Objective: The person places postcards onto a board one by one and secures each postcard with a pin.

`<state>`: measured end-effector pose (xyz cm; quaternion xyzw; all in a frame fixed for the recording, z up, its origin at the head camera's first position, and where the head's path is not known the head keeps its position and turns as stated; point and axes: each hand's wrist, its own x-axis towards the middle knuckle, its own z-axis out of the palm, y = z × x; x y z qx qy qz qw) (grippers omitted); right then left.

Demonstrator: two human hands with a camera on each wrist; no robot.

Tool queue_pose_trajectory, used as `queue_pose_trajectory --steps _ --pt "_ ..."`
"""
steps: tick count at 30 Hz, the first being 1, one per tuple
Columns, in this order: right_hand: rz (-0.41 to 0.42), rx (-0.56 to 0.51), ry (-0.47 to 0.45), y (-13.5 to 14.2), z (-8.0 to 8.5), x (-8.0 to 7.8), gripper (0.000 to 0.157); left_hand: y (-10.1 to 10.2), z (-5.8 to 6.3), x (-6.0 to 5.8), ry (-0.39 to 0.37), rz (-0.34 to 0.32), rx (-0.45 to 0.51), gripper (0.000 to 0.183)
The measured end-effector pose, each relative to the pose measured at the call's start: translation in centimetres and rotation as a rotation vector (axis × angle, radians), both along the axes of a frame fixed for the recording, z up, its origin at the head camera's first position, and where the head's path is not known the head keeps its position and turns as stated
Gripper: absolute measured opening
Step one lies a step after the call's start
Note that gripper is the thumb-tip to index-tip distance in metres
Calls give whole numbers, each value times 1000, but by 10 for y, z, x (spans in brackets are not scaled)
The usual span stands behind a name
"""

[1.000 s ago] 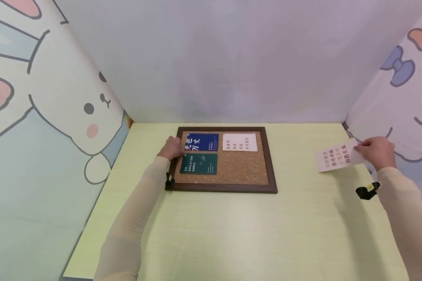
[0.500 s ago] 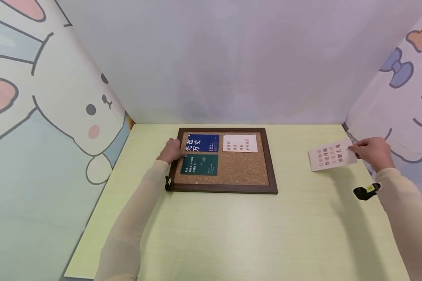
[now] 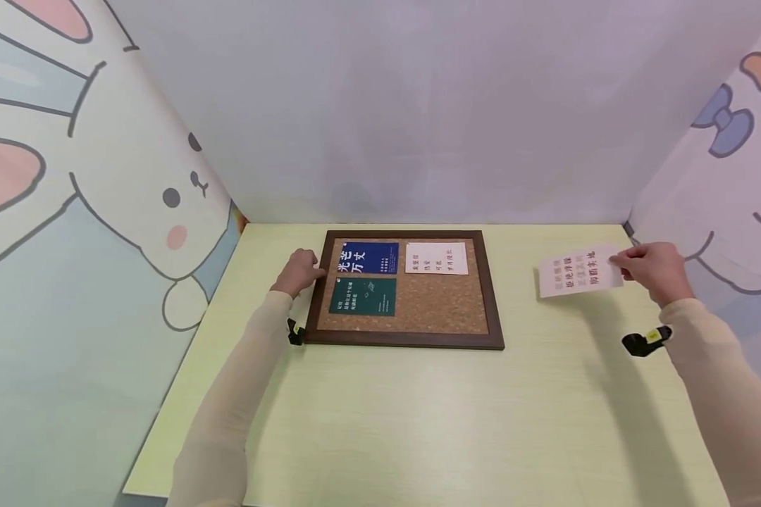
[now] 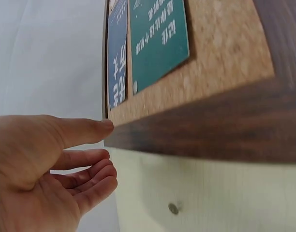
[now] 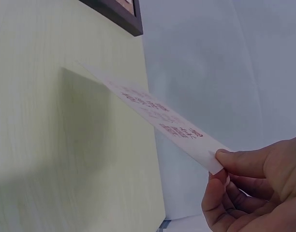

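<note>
My right hand (image 3: 656, 271) pinches a white card (image 3: 567, 272) with printed characters by its right end, thumb on top, above the table's right side. In the right wrist view the card (image 5: 157, 118) slants, its shadow on the table below. Beside the left edge of a brown-framed cork board (image 3: 437, 303) is my left hand (image 3: 297, 271). In the left wrist view its thumb tip overlaps the frame (image 4: 201, 130) and its other fingers are loosely bent around nothing. A blue card (image 3: 370, 258), a green card (image 3: 363, 297) and a white card (image 3: 436, 258) lie on the board.
A small round metal pin (image 4: 173, 208) lies on the pale table (image 3: 406, 415) beside the frame, in the left wrist view. A white pin (image 4: 135, 87) sits at the green card's corner. A grey-white backdrop (image 3: 418, 113) and printed side panels (image 3: 101, 317) enclose the table.
My right hand has brought the white card leftward, toward the board. The left hand has drawn back slightly to the left, off the frame's edge. The board and its cards stay put.
</note>
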<state>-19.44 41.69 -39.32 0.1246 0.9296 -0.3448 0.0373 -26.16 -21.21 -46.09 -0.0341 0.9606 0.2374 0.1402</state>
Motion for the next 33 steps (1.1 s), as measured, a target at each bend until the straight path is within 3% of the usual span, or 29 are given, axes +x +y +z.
queue_pose_trajectory --steps 9,13,18,33 --pt "19 -36 19 -21 -1 -8 44 -29 -3 8 5 -71 -45 10" --pt "30 -45 25 -28 -3 -13 42 -41 -8 14 12 -93 -62 11" --pt "47 -70 27 -37 -5 -18 42 -51 -10 21 2 -75 -41 13" --pt "95 -131 32 -78 -10 -32 38 -58 -17 27 -14 -143 1 15"
